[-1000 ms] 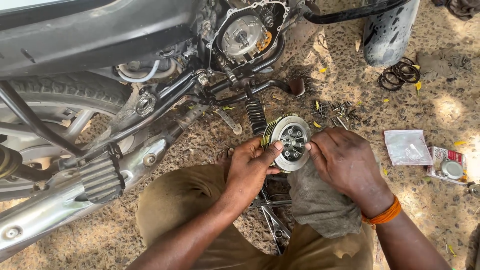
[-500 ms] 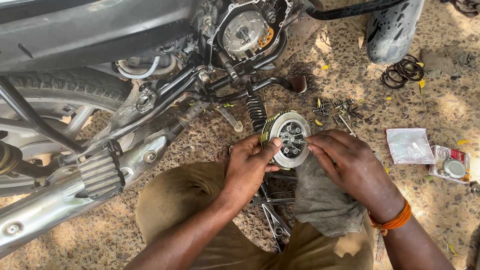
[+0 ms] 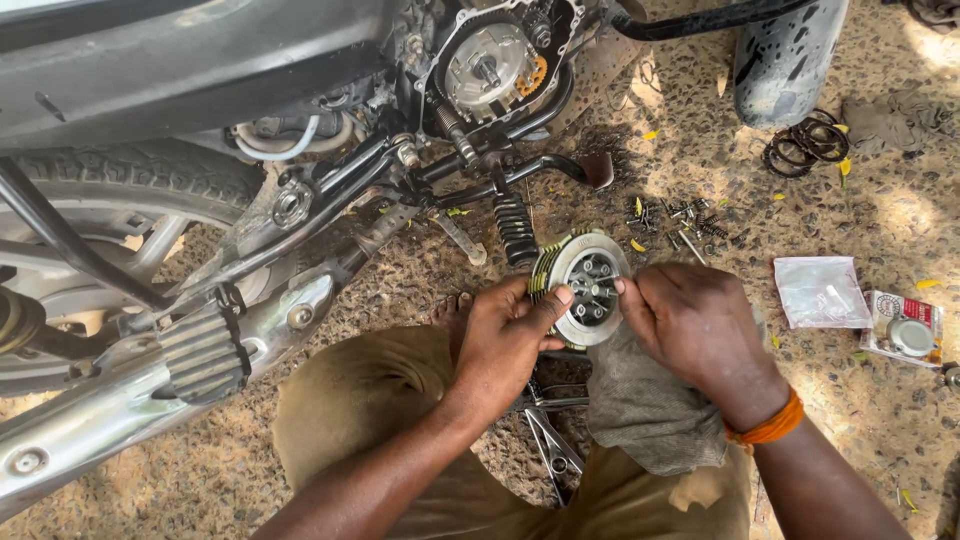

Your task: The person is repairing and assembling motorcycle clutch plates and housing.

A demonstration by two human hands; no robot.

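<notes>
Clutch pack (image 3: 583, 287), round and silvery with dark plate edges, sits upright between my hands, above my knees. My left hand (image 3: 503, 340) grips its left rim, thumb pressed on the face. My right hand (image 3: 693, 330) pinches at the hub with its fingertips (image 3: 625, 287) and also holds a grey rag (image 3: 645, 405) under the palm. Below my hands pliers (image 3: 548, 440) lie on the gravel. Just past my fingers are loose bolts and springs (image 3: 680, 218); to the right of my right hand lie a clear bag (image 3: 820, 291) and a small packet (image 3: 903, 327). Beyond my left hand stands the motorcycle, its open engine case (image 3: 492, 68) showing gears, with a footpeg (image 3: 205, 350) to the left.
</notes>
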